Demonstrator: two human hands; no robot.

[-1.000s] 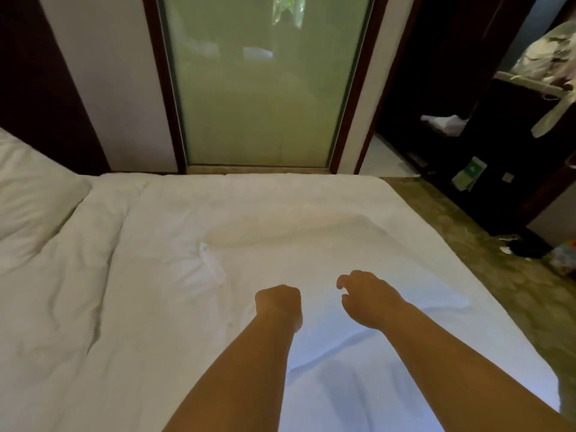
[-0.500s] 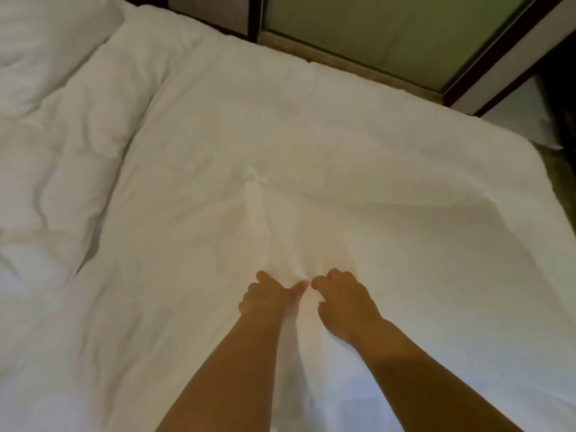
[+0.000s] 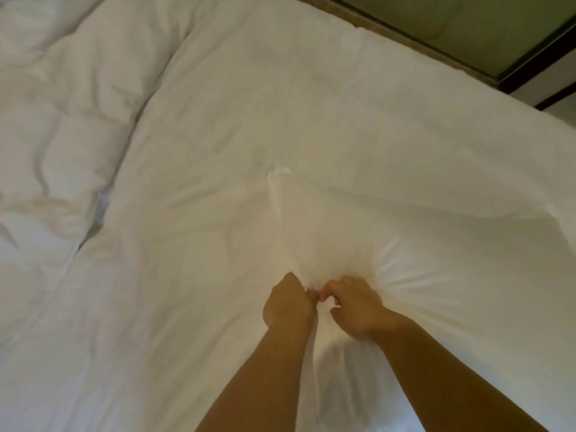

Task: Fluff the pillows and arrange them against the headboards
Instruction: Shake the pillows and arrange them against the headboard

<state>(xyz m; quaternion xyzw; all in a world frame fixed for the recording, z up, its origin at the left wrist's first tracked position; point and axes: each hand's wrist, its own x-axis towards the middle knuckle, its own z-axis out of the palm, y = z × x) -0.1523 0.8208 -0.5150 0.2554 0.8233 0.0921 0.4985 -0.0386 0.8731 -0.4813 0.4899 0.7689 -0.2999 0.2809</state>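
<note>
A white pillow (image 3: 420, 244) lies flat on the white bed, its far left corner near the middle of the view. My left hand (image 3: 288, 302) and my right hand (image 3: 355, 307) sit side by side at the pillow's near left edge. Both grip bunched pillow fabric, and creases radiate from the spot they hold. A second white pillow (image 3: 37, 29) shows partly at the top left corner. No headboard is in view.
A rumpled white duvet (image 3: 62, 151) covers the left part of the bed. The bed's far edge (image 3: 436, 54) runs along a green glass panel (image 3: 486, 23) with a dark frame at the top right.
The view has tilted down and closer to the bed. Both hands went from hovering over the pillow to gripping its fabric, which now bunches between them.
</note>
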